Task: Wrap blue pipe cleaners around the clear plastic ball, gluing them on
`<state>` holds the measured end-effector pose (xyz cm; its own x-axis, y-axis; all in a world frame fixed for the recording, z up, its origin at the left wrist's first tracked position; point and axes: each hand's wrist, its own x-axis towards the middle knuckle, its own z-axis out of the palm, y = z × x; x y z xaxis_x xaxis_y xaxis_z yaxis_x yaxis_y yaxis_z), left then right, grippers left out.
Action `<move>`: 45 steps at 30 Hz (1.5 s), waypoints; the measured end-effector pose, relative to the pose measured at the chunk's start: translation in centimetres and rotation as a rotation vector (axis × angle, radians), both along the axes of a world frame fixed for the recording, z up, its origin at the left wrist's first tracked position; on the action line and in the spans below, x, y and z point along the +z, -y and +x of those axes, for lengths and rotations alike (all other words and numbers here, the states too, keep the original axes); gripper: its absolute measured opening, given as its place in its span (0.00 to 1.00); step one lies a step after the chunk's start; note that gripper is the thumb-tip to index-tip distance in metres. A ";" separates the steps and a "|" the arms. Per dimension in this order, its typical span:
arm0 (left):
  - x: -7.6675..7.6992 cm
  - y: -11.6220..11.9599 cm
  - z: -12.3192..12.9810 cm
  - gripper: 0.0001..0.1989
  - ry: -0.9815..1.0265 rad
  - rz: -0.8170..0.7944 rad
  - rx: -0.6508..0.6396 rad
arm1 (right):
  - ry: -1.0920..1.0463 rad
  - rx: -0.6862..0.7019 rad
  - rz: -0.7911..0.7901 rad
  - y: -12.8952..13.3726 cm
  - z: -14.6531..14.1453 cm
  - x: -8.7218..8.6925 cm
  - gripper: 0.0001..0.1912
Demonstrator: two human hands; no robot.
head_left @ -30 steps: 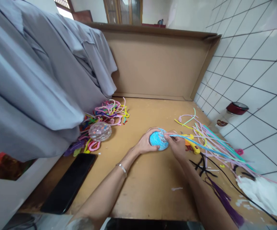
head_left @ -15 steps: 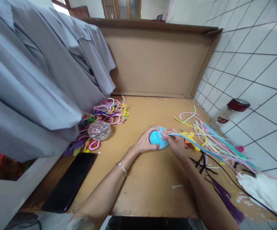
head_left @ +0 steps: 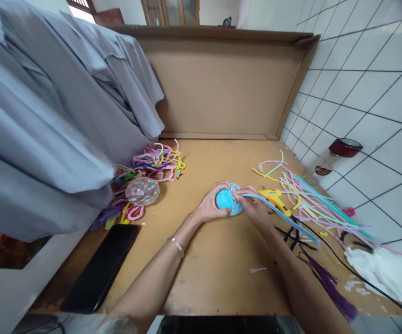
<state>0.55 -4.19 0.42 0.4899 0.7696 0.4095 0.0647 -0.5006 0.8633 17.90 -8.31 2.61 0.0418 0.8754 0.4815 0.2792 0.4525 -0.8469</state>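
Observation:
A round form [head_left: 224,200] wrapped in rows of bright blue pipe cleaner sits in my left hand [head_left: 210,204], whose fingers and thumb curl around its left side. Part of its right side shows a clear or pale surface. My right hand [head_left: 255,208] pinches a light blue pipe cleaner [head_left: 284,214] against that right side. The strand's long free end trails to the right over my wrist and past a yellow glue gun [head_left: 275,200], which lies just beyond my right hand. My fingertips partly hide where the strand meets the form.
Loose pipe cleaners [head_left: 312,199] are spread at the right, with a purple tassel [head_left: 329,287], white fluff [head_left: 385,273] and a lidded jar [head_left: 336,155]. At the left lie a phone [head_left: 101,269], a clear faceted ball [head_left: 142,191] and tangled pipe cleaners [head_left: 157,160]. Cardboard [head_left: 218,88] stands behind.
The free end of the blue pipe cleaner has swung lower and slightly left. Both hands keep nearly the same place and hold, and the view has shifted slightly.

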 end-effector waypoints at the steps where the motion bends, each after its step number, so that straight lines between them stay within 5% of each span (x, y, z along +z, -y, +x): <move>1: 0.0 0.0 0.0 0.31 -0.002 0.002 0.002 | -0.003 0.005 0.003 0.0 0.0 0.0 0.08; 24: -0.2 0.0 0.0 0.26 -0.068 0.098 0.053 | -0.013 -0.003 0.018 -0.1 -0.1 -0.4 0.06; 31: -0.5 0.1 0.0 0.35 -0.039 0.079 0.086 | -0.008 0.002 0.024 -0.1 -0.1 -0.4 0.06; 45: 0.1 0.2 0.0 0.27 -0.052 0.091 0.072 | -0.036 0.008 0.004 -0.1 -0.3 -0.2 0.05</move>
<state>0.57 -4.42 0.48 0.4569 0.7646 0.4546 0.1468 -0.5689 0.8092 17.62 -8.20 2.42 0.0520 0.8737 0.4837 0.2445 0.4585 -0.8544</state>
